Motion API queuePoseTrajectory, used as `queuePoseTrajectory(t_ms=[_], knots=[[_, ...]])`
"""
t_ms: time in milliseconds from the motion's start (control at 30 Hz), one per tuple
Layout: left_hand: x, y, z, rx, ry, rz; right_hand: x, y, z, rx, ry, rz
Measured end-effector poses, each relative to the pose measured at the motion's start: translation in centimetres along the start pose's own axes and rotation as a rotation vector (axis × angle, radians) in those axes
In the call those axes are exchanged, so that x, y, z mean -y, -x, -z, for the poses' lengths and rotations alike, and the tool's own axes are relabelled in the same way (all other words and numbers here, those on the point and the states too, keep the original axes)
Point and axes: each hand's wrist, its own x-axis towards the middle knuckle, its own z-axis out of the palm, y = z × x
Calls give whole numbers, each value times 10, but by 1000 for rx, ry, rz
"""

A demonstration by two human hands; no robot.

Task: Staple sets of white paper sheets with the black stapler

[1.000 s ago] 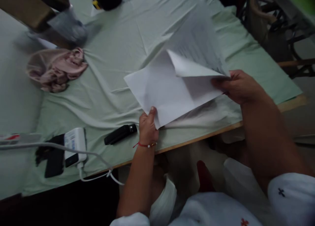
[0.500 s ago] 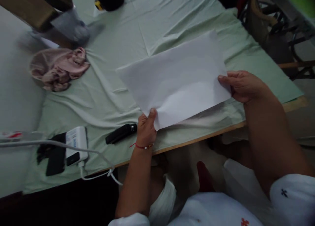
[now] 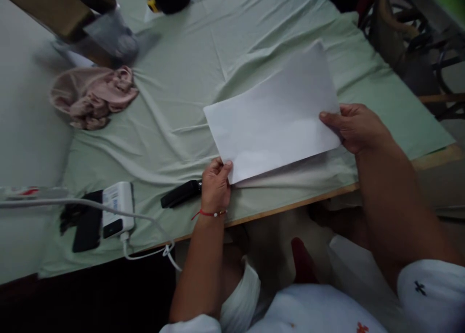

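the left hand (image 3: 217, 183) is pinching the near left corner of a white paper sheet (image 3: 272, 120), its thumb lying on top; the right hand (image 3: 358, 125) is gripping the right edge, thumb above and fingers tucking behind. the paper is spanning both hands over the front part of the green tablecloth (image 3: 174, 134), its far right corner rising and its surface bowing slightly; whether several sheets are lying together, i cannot tell.

for holding this well, both thumbs should be pressing lightly near the edges, with the hands pulling evenly apart so that the paper is not creasing or sagging.

as for writing, the paper's upper face is showing no readable print. the white power bank (image 3: 127, 204) is bearing bluish lettering, too blurred for reading. a packet (image 3: 31, 192) at the far left is showing a red mark, also illegible. no brand is standing out anywhere.
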Motion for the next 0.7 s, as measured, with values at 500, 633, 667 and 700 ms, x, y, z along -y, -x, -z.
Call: queuePoseTrajectory(t_ms=[500, 633, 667, 700], knots=[[-15, 5, -13, -63, -56, 31, -23, -31, 3, 20, 54, 290], [-16, 5, -16, -147, -3, 20, -25, -31, 2, 31, 52, 280], [-17, 5, -17, -157, 10, 18, -25, -30, 1, 32, 47, 279], [-17, 5, -17, -158, 19, 20, -24, -30, 1, 31, 39, 278]])
